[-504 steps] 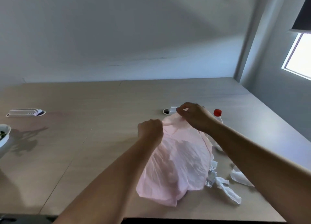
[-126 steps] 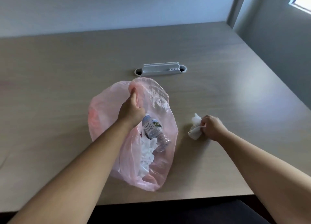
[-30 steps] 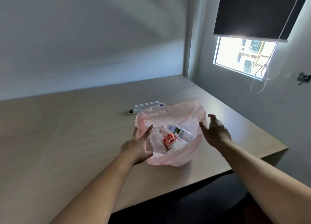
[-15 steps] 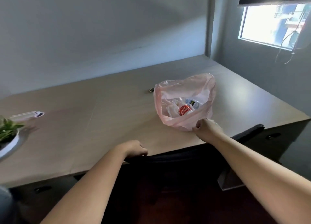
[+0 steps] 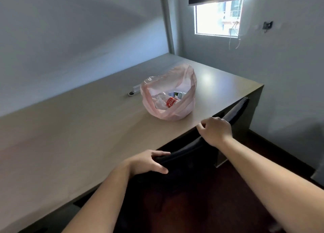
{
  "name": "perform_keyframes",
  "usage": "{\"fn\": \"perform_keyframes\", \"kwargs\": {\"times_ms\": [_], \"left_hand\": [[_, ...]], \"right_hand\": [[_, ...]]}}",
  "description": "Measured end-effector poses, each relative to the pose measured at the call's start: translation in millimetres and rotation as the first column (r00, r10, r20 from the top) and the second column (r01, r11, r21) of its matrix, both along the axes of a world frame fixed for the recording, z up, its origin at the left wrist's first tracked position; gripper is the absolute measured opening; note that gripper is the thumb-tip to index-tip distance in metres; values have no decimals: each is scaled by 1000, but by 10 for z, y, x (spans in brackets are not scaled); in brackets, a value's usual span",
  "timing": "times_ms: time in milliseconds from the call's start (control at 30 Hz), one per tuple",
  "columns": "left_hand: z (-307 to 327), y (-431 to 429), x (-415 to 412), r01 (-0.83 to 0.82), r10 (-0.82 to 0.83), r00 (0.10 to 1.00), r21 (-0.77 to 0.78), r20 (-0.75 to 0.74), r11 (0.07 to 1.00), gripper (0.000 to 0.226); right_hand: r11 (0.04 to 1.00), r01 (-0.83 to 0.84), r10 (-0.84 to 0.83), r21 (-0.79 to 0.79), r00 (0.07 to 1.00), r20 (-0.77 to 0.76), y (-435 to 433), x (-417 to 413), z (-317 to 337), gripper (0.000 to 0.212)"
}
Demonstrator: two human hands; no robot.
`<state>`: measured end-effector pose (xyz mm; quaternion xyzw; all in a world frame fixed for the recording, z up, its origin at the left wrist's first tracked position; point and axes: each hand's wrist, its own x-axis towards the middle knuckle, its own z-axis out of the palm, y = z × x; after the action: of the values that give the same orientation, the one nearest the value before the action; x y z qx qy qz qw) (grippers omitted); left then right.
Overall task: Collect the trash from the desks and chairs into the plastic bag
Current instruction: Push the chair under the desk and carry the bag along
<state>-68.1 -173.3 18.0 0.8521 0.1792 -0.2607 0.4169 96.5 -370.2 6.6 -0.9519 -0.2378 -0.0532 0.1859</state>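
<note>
Plastic bag and its load sit on the bench, which is the largest thing in view: a long pale wooden top that runs into the corner of the room under a window. No loose trash shows on the part of it that can be seen.

Next in size is a black chair, pushed in under the bench so that only the top of its backrest clears the front edge. The seat is hidden in the dark below.

The pink bag stands toward the far right end of the bench, well apart from both hands, with its mouth open and slumped. A cable port lies just behind it on the left.

The left hand grips the near end of the backrest's top edge, fingers over it and thumb beneath. The right hand is curled over the same edge further along and appears to hold it too, though its fingertips are hidden.

Inside the bag lie a red-labelled bottle, another bottle and crumpled white paper.

The bench step looks finished, and the step in hand seems to be the chair. The next move probably calls for drawing the chair out with both hands to expose the seat, then carrying anything found there up to the bag.
</note>
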Motion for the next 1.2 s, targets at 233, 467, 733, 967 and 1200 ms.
{"fn": "perform_keyframes", "kwargs": {"times_ms": [233, 467, 733, 967, 1200], "left_hand": [[-74, -519, -166, -4, 9, 996, -57, 86, 998, 65], [-196, -1537, -187, -102, 117, 957, -69, 266, 992, 74], [-512, -2742, -297, 8, -47, 910, 96, 413, 995, 73], [-677, -3422, -168, 164, -285, 854, 295, 435, 941, 74], [-709, -3625, 93, 215, -322, 842, 279, 432, 936, 76]], "right_hand": [[998, -6, 9, 56, 999, -49, -461, -294, -69, 38], [997, -63, 66, 54, 996, -65, -1133, -325, -35, 32], [990, 72, -46, 126, 980, -194, -2044, -29, -110, 24], [995, 92, -77, 38, 953, -293, -2609, 314, -54, 29], [947, 100, -158, -307, 973, -171, -2726, 495, -19, 22]]}}
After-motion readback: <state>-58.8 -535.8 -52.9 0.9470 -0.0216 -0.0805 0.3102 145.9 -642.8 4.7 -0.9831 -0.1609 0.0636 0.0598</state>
